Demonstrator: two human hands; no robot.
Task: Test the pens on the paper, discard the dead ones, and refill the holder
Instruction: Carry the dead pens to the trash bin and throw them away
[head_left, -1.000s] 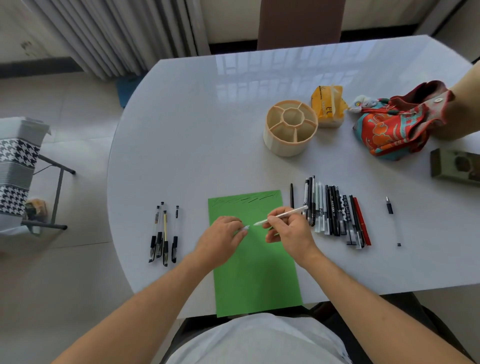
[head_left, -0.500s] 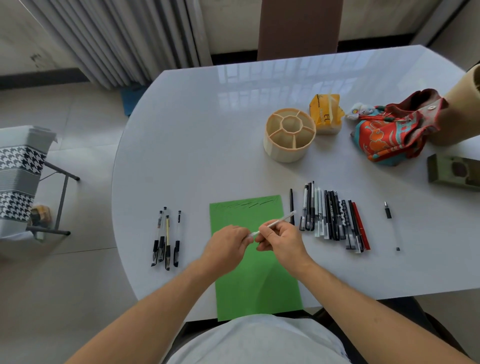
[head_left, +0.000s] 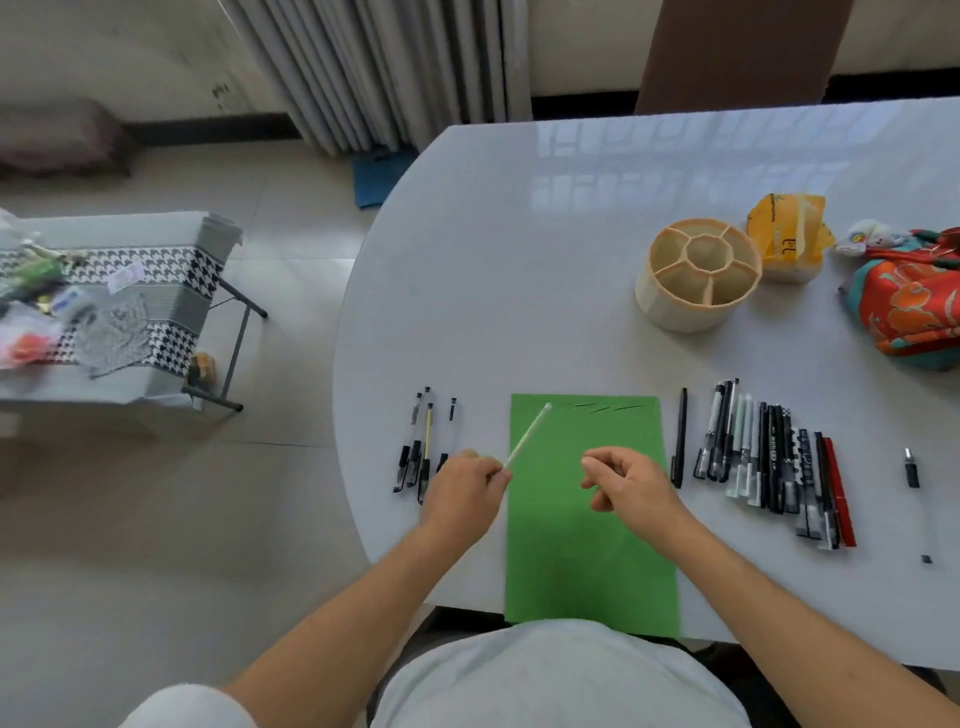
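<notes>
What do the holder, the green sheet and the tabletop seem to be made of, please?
Holder: probably moulded plastic, matte cream; thin even walls and dividers, faintly ribbed side.
Green sheet: paper or thin card, matte; it lies flat, has crisp edges and bears pen strokes.
Tabletop: glossy white, perhaps glass or lacquer; it mirrors the window sharply, though the look leaves it open.

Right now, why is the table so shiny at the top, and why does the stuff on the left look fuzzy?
In the head view, window light reflects as pale glare on the far part of the white table; the small side table at the left edge is smeared by blur; the green paper and both hands stay fairly sharp.
</notes>
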